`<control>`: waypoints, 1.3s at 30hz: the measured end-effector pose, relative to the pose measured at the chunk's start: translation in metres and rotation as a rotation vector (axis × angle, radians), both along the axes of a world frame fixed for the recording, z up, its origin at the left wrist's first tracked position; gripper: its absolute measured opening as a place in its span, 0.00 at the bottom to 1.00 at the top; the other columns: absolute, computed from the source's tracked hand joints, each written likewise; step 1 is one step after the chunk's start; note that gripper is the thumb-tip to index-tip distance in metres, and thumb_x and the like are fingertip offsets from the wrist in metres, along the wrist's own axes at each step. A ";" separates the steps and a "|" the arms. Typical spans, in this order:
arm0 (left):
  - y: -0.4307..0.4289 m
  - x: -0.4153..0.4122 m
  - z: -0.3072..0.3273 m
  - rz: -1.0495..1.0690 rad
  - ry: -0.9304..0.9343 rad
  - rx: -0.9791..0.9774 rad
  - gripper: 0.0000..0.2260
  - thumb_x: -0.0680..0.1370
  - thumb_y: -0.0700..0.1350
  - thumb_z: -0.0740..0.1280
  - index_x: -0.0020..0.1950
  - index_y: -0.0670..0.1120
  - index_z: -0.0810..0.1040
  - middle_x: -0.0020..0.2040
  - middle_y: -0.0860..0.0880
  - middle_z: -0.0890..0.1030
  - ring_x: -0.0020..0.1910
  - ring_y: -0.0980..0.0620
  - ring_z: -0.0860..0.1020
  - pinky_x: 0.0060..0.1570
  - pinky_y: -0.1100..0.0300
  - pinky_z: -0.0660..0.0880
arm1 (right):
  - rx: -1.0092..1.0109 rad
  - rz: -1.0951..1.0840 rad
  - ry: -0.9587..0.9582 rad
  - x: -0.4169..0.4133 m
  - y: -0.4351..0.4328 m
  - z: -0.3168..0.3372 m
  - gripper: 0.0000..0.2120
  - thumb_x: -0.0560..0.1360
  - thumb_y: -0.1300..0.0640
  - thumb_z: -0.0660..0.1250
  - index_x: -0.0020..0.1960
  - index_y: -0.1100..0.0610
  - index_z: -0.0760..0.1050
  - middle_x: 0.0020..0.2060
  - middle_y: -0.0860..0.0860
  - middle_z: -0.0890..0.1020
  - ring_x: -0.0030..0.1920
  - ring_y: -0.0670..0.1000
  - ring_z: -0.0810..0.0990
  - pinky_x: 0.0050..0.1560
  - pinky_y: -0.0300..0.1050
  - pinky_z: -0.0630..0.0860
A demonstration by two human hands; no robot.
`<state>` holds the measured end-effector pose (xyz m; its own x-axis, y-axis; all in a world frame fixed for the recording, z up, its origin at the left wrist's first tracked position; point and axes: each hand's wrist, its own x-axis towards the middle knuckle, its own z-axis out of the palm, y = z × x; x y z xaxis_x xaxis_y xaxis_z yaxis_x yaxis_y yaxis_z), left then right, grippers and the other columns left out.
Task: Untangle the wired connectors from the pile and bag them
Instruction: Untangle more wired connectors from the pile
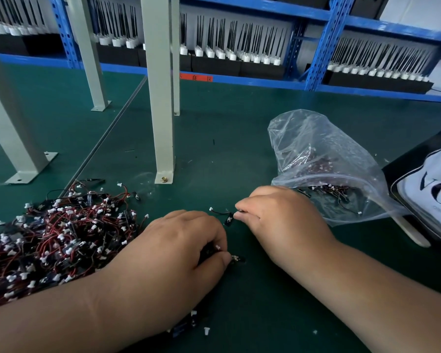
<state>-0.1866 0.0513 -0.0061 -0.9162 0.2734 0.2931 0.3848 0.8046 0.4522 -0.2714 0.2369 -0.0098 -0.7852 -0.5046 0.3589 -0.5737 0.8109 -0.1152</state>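
Note:
A tangled pile of wired connectors (pixel 54 233), red and black wires with white plugs, lies at the left of the green table. My left hand (pixel 178 253) rests at the pile's right edge, fingers curled round a few connectors; a small black part sticks out at my thumb. My right hand (pixel 278 220) pinches one wired connector (pixel 225 216), whose black wire and white plug trail to the left on the table. Behind my right hand lies a clear zip bag (pixel 316 159), mouth toward me, with several connectors inside.
Grey metal posts (pixel 161 98) are bolted to the green table (pixel 214 128) behind the pile. Blue shelving (pixel 265 80) with trays of black-and-white parts runs along the back. A black-and-white printed object (pixel 433 189) lies at the right edge. Loose white plugs (pixel 206 331) lie near my left forearm.

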 end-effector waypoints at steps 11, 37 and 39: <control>0.001 0.000 -0.001 0.019 0.009 0.006 0.07 0.72 0.59 0.63 0.44 0.58 0.70 0.51 0.65 0.71 0.50 0.61 0.70 0.48 0.73 0.64 | -0.085 -0.001 0.018 -0.008 0.000 -0.011 0.19 0.61 0.74 0.69 0.41 0.54 0.86 0.36 0.52 0.81 0.39 0.58 0.79 0.34 0.49 0.78; 0.001 0.000 0.001 0.002 -0.011 0.002 0.08 0.72 0.56 0.68 0.44 0.58 0.70 0.50 0.65 0.71 0.48 0.63 0.70 0.46 0.74 0.64 | -0.207 0.141 -0.103 0.010 -0.004 0.005 0.16 0.65 0.63 0.59 0.42 0.52 0.83 0.40 0.44 0.80 0.46 0.50 0.76 0.45 0.47 0.75; 0.001 0.000 0.001 0.001 -0.019 0.004 0.07 0.73 0.57 0.67 0.45 0.58 0.70 0.51 0.65 0.71 0.49 0.62 0.70 0.46 0.73 0.64 | -0.198 0.154 -0.106 0.009 -0.003 0.004 0.18 0.66 0.62 0.59 0.44 0.51 0.85 0.41 0.44 0.80 0.47 0.50 0.76 0.47 0.46 0.75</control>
